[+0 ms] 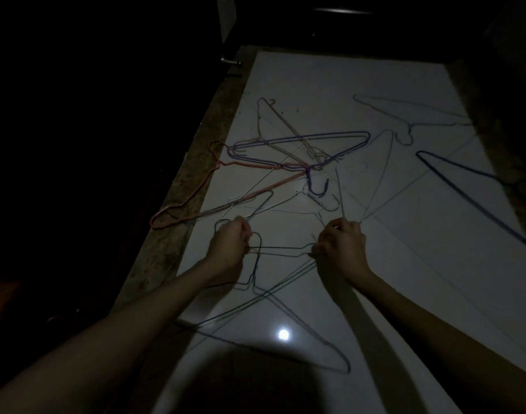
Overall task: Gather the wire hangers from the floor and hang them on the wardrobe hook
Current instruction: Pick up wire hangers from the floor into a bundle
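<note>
Several wire hangers lie scattered on a pale tiled floor (405, 264) in dim light. My left hand (230, 245) grips the hook end of a dark wire hanger (281, 248). My right hand (341, 245) curls round the other side of that hanger and also pinches thin grey wires that fan out ahead. A purple hanger (300, 137) lies across an orange hanger (196, 192) in a tangle in front of my hands. A grey hanger (405, 110) lies far right, a dark blue hanger (471, 192) at the right edge. No wardrobe hook shows.
A speckled stone strip (202, 162) borders the floor on the left, beside dark furniture with a metal handle (230, 61). A bright light reflection (283, 334) shines on the tile below my hands. More dark wire hangers (315, 333) lie near my arms.
</note>
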`<state>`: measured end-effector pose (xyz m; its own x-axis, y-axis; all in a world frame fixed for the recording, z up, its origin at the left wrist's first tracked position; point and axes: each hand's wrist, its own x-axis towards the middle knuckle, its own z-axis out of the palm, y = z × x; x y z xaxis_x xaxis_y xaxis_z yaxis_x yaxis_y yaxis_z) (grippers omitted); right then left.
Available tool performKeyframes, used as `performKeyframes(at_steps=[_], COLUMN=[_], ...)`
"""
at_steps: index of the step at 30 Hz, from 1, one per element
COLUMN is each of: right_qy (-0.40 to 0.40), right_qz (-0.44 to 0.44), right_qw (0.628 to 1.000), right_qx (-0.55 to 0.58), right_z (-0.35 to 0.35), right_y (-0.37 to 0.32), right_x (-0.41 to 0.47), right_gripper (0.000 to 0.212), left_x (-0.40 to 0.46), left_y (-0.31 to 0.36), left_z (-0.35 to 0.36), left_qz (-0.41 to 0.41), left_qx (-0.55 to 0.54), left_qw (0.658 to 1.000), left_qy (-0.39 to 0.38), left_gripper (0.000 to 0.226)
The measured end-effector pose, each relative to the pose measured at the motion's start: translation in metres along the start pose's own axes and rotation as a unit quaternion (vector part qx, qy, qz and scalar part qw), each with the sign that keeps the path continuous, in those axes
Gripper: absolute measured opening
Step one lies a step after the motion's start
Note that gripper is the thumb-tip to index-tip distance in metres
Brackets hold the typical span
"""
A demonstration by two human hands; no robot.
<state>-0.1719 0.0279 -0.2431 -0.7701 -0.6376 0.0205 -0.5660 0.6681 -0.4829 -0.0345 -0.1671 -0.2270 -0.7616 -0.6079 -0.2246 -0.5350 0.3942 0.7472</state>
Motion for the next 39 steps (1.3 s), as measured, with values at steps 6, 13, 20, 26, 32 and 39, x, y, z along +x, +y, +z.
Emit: performKeyframes(at_steps=[6,13,20,26,32,39], right_qy=[0.013,0.01,-0.118,-0.14,-0.172,-0.145], right_qz=[0.028,0.048,0.048,0.036,0.018,0.034], right_qw=[0.998,0.999,0.991,0.974,0.971,0.971], right_qx=[-0.052,-0.016,0.044,0.173,0.167,0.188], right_z=[-0.069,-0.126,-0.136,-0.098,-0.11,-0.102], right_y=[0.022,0.029,0.009,0.0,0.018,0.046], right_x=[0.032,0.071,0.109,0.117,0.134,0.13], right_gripper=[0.016,0.028,0.051,0.014,0.009,0.009], left_x=[0.052,0.092,0.116,0.123,0.123,0.119], left_y=[0.077,0.155,0.191,0.189,0.195,0.153], left_z=[-0.002,0.012,0.019,0.03,0.024,0.036], left_qz=[-0.008,0.058,0.088,0.085,0.11,0.039], left_qx=[-0.133,-0.128,-0.153,-0.143,-0.141,0.083], left_qw=[0.991,0.989,0.983,0.985,0.982,0.978], left_qy=[-0.012,-0.042,-0.038,-0.041,-0.069,-0.19], left_gripper=[0.033,0.035,0.034,0.03,0.009,0.023])
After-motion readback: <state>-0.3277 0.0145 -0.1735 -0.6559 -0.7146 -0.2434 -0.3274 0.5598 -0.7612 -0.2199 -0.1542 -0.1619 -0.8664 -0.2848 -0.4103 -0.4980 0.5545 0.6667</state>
